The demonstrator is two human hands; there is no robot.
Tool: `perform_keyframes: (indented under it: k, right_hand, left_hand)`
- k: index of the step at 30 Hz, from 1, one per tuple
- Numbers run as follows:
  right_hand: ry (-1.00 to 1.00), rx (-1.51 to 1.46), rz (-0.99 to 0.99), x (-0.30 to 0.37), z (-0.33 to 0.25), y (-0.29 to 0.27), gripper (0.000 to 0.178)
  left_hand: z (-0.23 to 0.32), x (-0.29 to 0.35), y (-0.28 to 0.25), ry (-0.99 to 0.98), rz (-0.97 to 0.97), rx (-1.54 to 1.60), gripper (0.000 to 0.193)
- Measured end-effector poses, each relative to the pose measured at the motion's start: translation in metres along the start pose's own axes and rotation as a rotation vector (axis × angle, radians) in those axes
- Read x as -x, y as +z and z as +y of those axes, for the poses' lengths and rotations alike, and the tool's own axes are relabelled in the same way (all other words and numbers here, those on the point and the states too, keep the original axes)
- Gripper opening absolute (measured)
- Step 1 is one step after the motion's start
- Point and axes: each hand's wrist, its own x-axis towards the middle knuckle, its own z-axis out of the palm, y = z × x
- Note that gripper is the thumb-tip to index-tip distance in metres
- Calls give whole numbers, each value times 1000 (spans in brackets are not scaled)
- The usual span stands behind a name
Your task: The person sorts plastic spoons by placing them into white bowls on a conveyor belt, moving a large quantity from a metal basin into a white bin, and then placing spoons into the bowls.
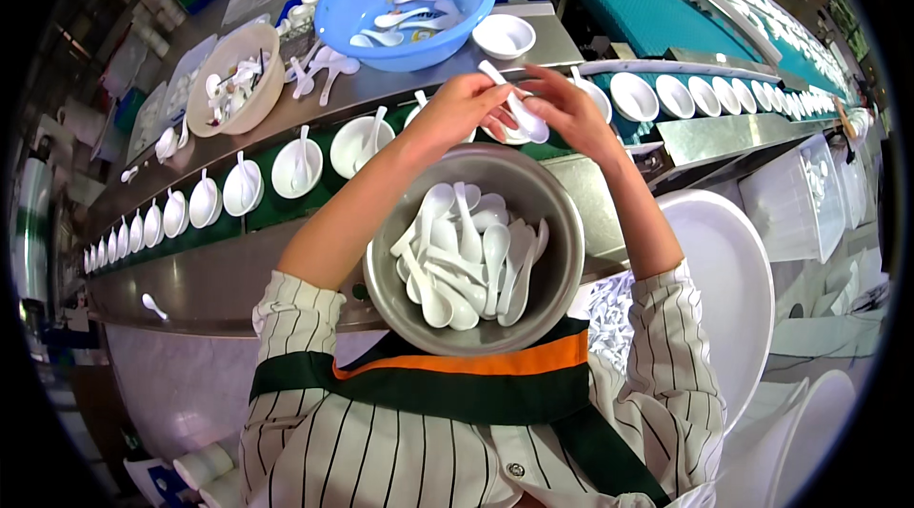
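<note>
A white soup spoon (529,121) slants between my two hands above the row of bowls, handle up and left, scoop down and right. My left hand (461,110) has its fingers closed at the handle side. My right hand (568,112) pinches the spoon from the other side near the scoop. Just below them a steel basin (569,265) holds several loose white spoons (495,256). White bowls in a line on a green belt pass under my hands; those to the left, such as one bowl (288,172), each have a spoon in them. My hands partly hide the nearest bowls.
A blue tub (328,8) with spoons and a beige tub (198,118) stand behind the belt. One white bowl (505,36) sits beside the blue tub. Spoonless bowls (634,97) line up at the right. A stray spoon (154,306) lies on the metal edge.
</note>
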Motion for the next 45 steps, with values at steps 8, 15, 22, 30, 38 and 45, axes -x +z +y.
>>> perform_keyframes:
  k: [8, 15, 22, 30, 38, 45]
  right_hand:
    - [70, 210, 202, -4, 16, -10, 15]
    - [-210, 488, -326, 25, -32, 50, 20]
    - [-620, 739, -569, 63, -30, 62, 34]
    - [-88, 911, -1021, 66, -57, 65, 48]
    - [-122, 612, -394, 39, -69, 14, 19]
    - [50, 649, 276, -26, 44, -5, 25]
  left_hand:
    - [14, 58, -5, -200, -116, -1145, 34]
    - [-45, 93, 11, -123, -481, -1184, 64]
    - [-35, 111, 6, -120, -586, -902, 62]
    - [-12, 119, 5, -244, -634, -1102, 54]
    - [-10, 129, -10, -236, -621, -1023, 31]
    - [-19, 131, -5, -76, -384, -977, 19]
